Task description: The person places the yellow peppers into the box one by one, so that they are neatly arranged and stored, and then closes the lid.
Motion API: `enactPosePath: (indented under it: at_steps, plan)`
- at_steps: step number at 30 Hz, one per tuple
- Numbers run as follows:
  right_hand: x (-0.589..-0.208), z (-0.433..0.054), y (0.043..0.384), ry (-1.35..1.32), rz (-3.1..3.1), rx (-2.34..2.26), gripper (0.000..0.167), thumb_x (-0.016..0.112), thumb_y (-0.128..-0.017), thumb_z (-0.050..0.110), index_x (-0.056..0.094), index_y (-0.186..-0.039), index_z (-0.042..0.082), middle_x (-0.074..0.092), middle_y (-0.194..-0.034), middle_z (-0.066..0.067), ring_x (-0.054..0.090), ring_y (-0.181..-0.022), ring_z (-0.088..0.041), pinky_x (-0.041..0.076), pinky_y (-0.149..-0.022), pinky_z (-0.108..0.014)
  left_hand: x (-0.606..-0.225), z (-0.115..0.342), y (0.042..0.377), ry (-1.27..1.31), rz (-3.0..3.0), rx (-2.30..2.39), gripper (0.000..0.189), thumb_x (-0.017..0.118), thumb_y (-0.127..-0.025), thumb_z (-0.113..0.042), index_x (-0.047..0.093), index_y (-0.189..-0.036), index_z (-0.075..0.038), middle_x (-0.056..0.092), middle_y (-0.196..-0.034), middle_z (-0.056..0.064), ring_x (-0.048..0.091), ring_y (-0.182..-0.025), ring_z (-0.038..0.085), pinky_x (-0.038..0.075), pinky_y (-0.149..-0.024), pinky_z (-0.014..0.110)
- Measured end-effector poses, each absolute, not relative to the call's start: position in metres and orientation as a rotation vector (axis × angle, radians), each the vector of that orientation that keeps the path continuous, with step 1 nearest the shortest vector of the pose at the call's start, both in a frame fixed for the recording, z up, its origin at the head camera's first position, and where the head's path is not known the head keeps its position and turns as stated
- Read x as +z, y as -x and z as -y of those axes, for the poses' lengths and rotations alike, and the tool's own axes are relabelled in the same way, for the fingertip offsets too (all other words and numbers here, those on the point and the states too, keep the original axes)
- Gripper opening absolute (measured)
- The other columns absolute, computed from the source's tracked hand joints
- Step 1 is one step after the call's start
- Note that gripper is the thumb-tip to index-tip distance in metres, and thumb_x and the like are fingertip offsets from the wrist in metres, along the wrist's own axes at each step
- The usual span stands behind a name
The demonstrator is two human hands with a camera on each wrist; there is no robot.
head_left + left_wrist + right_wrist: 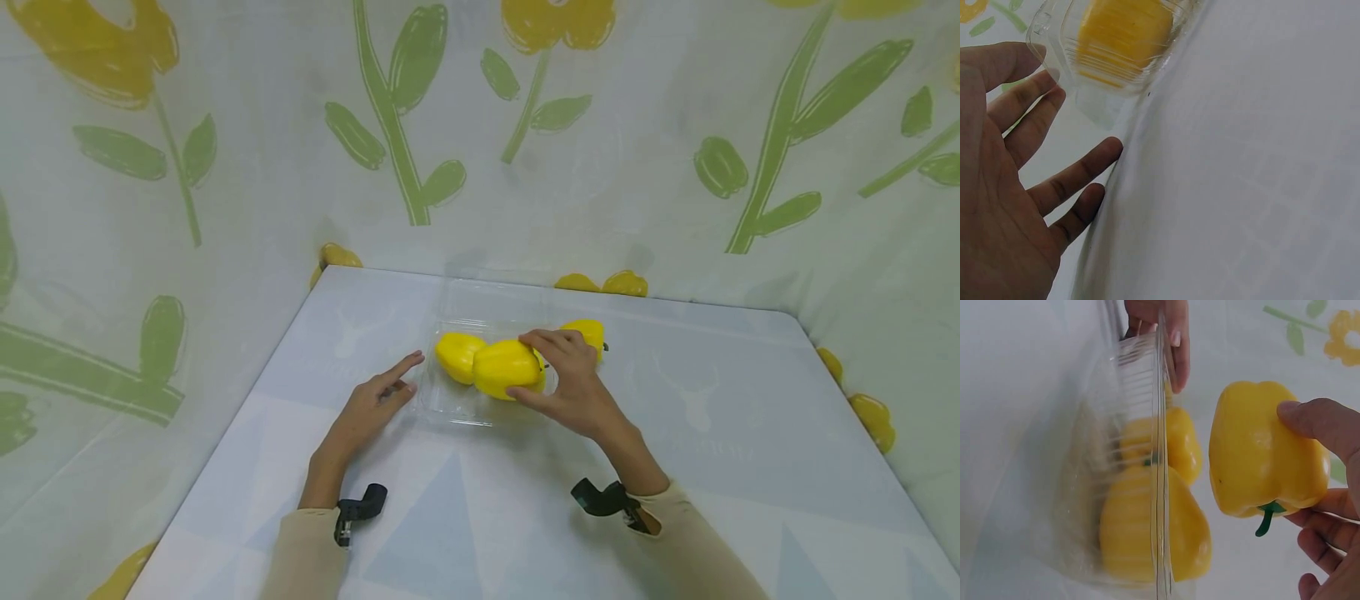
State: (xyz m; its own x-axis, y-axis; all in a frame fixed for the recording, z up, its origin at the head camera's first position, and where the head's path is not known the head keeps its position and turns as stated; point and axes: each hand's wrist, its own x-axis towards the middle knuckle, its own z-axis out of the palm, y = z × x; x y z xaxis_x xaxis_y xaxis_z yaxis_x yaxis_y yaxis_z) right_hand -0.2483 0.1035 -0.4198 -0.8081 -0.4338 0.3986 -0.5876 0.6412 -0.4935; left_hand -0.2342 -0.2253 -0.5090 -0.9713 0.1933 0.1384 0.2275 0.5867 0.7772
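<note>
My right hand (566, 383) grips a yellow bell pepper (1266, 450) between thumb and fingers, raised over a clear plastic box (457, 417). Its green stem (1266, 520) points to the right in the head view. Inside the box sits another yellow pepper (456, 358), towards the left end. Seen through the clear wall in the right wrist view, a further pepper (1154, 531) lies beside that one. My left hand (371, 408) is at the box's left side, fingers extended, fingertips (1054, 100) right at the rim.
One more yellow pepper (592, 335) is just behind my right hand, to the right of the box, partly hidden by the hand. The box's clear lid (495, 300) stands raised at the back. A flowered cloth (600, 200) hangs behind the table (720, 492).
</note>
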Motion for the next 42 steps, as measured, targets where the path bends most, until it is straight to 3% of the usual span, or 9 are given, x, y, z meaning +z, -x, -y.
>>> enactPosePath:
  at_steps: [6, 19, 23, 35, 42]
  plan:
    - [-0.423, -0.094, 0.247, -0.849, 2.610, 0.921, 0.066, 0.087, -0.077, 0.038, 0.061, -0.134, 0.017, 0.057, -0.135, -0.001, 0.039, -0.125, -0.025, 0.025, -0.100, -0.057, -0.506, 0.225, 0.232, 0.358, 2.757, -1.387, 0.051, 0.057, -0.102, -0.037, 0.043, -0.152, -0.038, 0.052, -0.148, -0.006, 0.059, -0.107, 0.024, 0.043, -0.097, 0.056]
    - [-0.428, -0.074, 0.247, -0.892, 2.592, 0.949, 0.065, 0.086, -0.078, 0.039, 0.061, -0.133, 0.015, 0.059, -0.133, -0.001, 0.039, -0.121, -0.023, 0.024, -0.097, -0.054, -0.508, 0.226, 0.232, 0.358, 2.760, -1.375, 0.052, 0.056, -0.103, -0.037, 0.042, -0.152, -0.038, 0.053, -0.146, -0.002, 0.058, -0.107, 0.023, 0.043, -0.097, 0.056]
    - [-0.432, -0.067, 0.248, -0.890, 2.606, 0.938, 0.067, 0.086, -0.079, 0.040, 0.061, -0.134, 0.014, 0.058, -0.134, -0.003, 0.040, -0.121, -0.023, 0.024, -0.100, -0.055, -0.506, 0.225, 0.232, 0.350, 2.759, -1.377, 0.052, 0.057, -0.102, -0.038, 0.042, -0.152, -0.040, 0.059, -0.139, 0.001, 0.058, -0.107, 0.024, 0.043, -0.097, 0.057]
    - [-0.441, -0.054, 0.248, -0.895, 2.629, 0.908, 0.068, 0.086, -0.077, 0.042, 0.061, -0.134, 0.014, 0.058, -0.135, -0.005, 0.041, -0.121, -0.023, 0.029, -0.090, -0.048, -0.507, 0.223, 0.234, 0.327, 2.773, -1.353, 0.051, 0.055, -0.102, -0.044, 0.042, -0.151, -0.044, 0.051, -0.148, -0.007, 0.058, -0.109, 0.023, 0.043, -0.098, 0.058]
    - [-0.442, -0.049, 0.246, -0.898, 2.600, 0.924, 0.069, 0.087, -0.076, 0.041, 0.061, -0.134, 0.012, 0.058, -0.135, -0.005, 0.042, -0.120, -0.023, 0.029, -0.089, -0.048, -0.507, 0.225, 0.234, 0.323, 2.779, -1.340, 0.051, 0.054, -0.102, -0.046, 0.042, -0.151, -0.044, 0.055, -0.144, -0.003, 0.057, -0.107, 0.024, 0.043, -0.098, 0.058]
